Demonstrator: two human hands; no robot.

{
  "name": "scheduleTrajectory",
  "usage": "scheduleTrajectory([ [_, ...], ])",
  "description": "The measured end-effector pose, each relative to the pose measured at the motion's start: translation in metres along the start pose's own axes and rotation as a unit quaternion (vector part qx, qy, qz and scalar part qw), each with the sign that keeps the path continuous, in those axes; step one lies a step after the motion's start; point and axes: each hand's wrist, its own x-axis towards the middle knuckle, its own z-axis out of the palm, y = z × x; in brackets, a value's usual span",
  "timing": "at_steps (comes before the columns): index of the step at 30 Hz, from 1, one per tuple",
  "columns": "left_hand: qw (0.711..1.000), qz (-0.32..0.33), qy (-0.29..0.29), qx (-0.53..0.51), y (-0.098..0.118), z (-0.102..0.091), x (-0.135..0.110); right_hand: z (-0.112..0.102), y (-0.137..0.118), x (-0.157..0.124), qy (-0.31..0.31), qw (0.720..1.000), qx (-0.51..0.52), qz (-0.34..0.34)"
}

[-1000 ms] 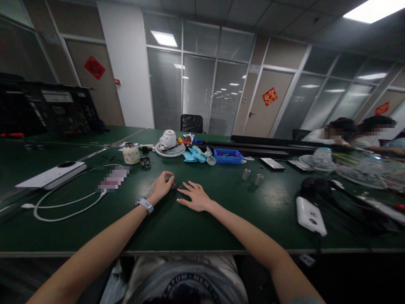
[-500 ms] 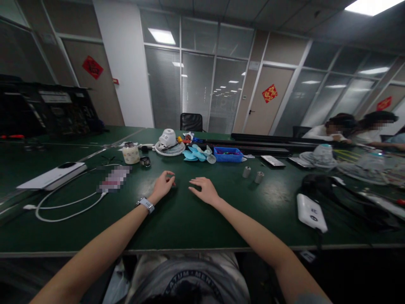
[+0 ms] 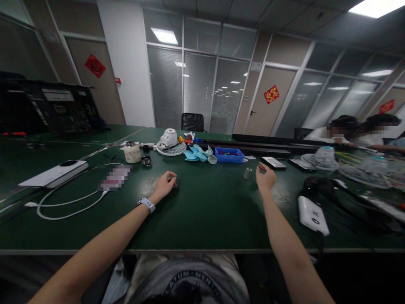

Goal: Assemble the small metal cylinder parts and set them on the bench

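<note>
My left hand (image 3: 165,185) rests over the green table (image 3: 202,211), palm turned inward, its fingers loosely bent and apart with nothing between them. A grey watch is on that wrist. Farther right, my right hand (image 3: 266,176) has its fingers curled around a small silver metal cylinder (image 3: 261,168); most of that cylinder is hidden by the hand. A second silver metal cylinder (image 3: 247,173) stands upright just left of the right hand's fingers, apart from them.
Behind the hands lie light-blue fan blades (image 3: 198,153), a white fan head (image 3: 169,139) and a blue basket (image 3: 229,155). A jar (image 3: 132,152) and white cable (image 3: 69,217) are left. A white power bank (image 3: 313,215) lies right. Two people sit at the far right.
My right hand has moved right, from beside the left hand to the right-hand metal cylinder, and closed around it. The left hand has stayed nearly still.
</note>
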Motion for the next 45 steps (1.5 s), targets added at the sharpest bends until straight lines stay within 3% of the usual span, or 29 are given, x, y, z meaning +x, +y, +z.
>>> scheduleTrajectory([
  [3, 1.0, 0.0, -0.005, 0.004, 0.001, 0.0, 0.0, 0.0, 0.023, 0.002, -0.008, 0.997, -0.045, 0.063],
  [7, 1.0, -0.005, -0.002, 0.018, 0.003, -0.001, -0.002, -0.001, 0.03, -0.001, -0.022, 0.992, -0.058, 0.108],
  [21, 1.0, -0.011, -0.003, 0.019, 0.005, -0.001, -0.003, 0.003, 0.026, -0.007, 0.006, 0.99, -0.081, 0.117],
  [24, 1.0, -0.01, -0.003, 0.021, 0.004, -0.001, -0.003, 0.003, 0.025, -0.009, 0.019, 0.993, -0.082, 0.086],
  [28, 1.0, -0.013, -0.005, 0.022, 0.003, 0.0, -0.002, 0.002, 0.016, -0.013, 0.069, 0.992, -0.107, -0.014],
  [31, 1.0, -0.008, -0.008, 0.017, 0.002, 0.0, -0.002, 0.01, 0.011, -0.014, 0.037, 0.987, -0.142, -0.061],
  [37, 1.0, -0.01, -0.004, 0.016, 0.005, -0.001, -0.004, 0.043, 0.018, -0.011, -0.075, 0.969, -0.229, -0.05],
  [45, 1.0, -0.011, -0.02, 0.018, 0.003, 0.001, -0.002, 0.044, 0.012, -0.014, -0.069, 0.962, -0.255, -0.067],
])
